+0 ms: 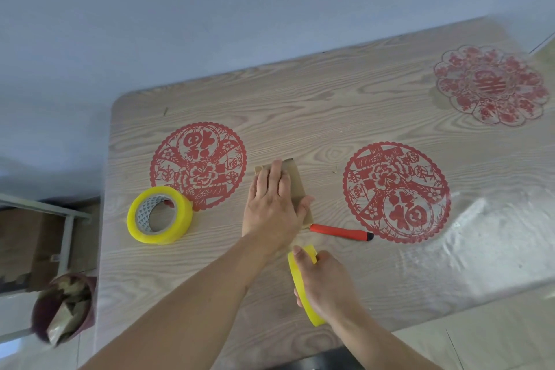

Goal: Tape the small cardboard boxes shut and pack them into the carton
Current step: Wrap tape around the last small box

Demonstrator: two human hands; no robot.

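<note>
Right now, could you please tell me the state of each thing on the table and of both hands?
Small box: flat under left hand.
Left hand: pressing box.
Right hand: gripping tape roll.
Second tape roll: lying untouched.
Red knife: lying untouched, blade not visible.

One head-worn wide-angle view looks steeply down and forward from close above the bench (300, 105), its near edge at the frame's bottom, the wall beyond its far edge.
</note>
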